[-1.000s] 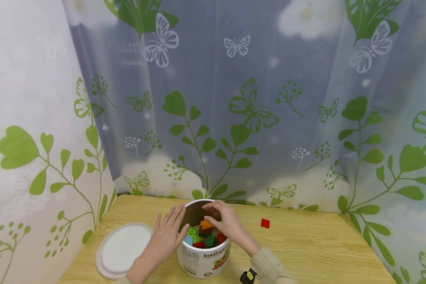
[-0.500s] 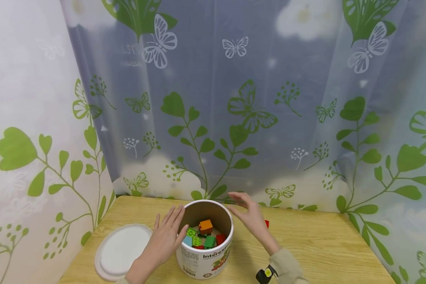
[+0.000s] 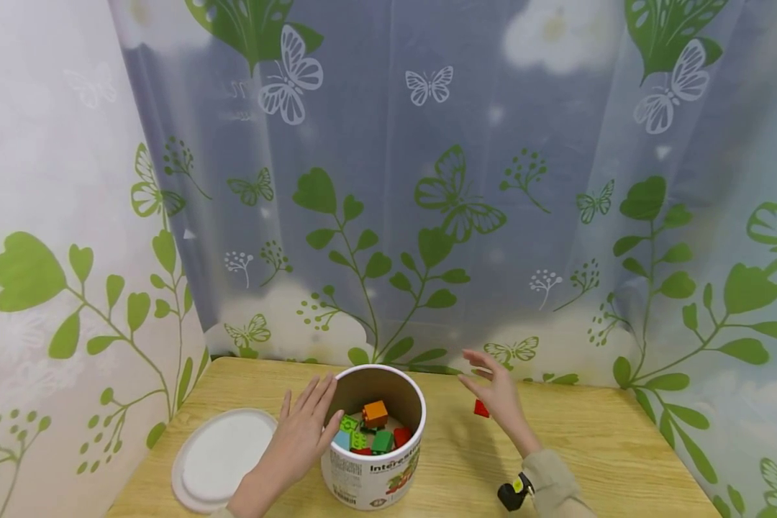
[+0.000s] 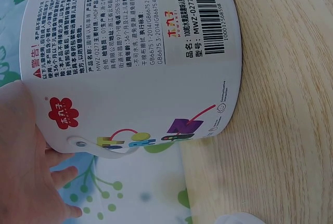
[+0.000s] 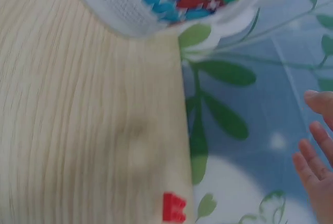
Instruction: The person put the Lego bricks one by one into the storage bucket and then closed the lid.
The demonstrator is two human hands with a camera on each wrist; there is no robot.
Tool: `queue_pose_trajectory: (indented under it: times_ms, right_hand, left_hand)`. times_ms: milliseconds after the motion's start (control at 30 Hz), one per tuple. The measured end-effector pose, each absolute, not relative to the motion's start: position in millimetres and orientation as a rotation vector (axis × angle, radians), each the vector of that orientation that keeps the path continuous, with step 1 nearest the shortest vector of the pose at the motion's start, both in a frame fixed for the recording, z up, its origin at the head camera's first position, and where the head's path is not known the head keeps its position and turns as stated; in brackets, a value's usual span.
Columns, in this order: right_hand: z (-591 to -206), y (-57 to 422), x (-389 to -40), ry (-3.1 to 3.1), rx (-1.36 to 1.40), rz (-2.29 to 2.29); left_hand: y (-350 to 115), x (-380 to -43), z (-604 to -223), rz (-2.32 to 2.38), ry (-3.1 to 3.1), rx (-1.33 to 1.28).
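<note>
A white bucket [image 3: 337, 478] with printed sides stands on the table, its top uncovered. Inside lie several building blocks, among them an orange block [image 3: 375, 414], a dark green block [image 3: 382, 442] and a red block [image 3: 402, 436]. My left hand [image 3: 300, 429] rests on the bucket's left rim, fingers extended; the left wrist view has this hand [image 4: 23, 167] against the printed wall. To the right of the bucket, my right hand [image 3: 500, 398] hovers over the table, holding nothing, fingers apart and slightly bent. Just below its fingers lies a small red block [image 3: 481, 409], also in the right wrist view.
A round white lid [image 3: 226, 460] lies on the wooden table [image 3: 596, 453] left of the bucket. Behind the table's back edge hangs a curtain [image 3: 388, 216] with leaves and butterflies. A white handle [image 4: 112, 153] hangs on the bucket's side.
My right hand has moved from above the bucket's opening rightward, out past the rim, to the red block on the table. The left hand stays at the rim.
</note>
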State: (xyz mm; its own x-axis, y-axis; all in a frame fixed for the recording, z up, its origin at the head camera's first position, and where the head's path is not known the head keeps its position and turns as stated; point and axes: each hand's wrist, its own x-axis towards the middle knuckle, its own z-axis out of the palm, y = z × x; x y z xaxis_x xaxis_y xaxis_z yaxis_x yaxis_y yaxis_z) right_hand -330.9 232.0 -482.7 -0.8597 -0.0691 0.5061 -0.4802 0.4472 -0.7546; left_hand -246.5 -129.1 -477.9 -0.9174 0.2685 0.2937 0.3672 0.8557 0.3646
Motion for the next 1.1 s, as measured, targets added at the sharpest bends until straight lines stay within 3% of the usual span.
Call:
queue_pose_trajectory:
  times_ms: [1100]
  right_hand:
    - [-550.6,279.6,-356.8,-2.797,0.298,1.003]
  left_hand:
    - [-130.0,-246.7,-478.5,-0.618,-2.806,-0.493]
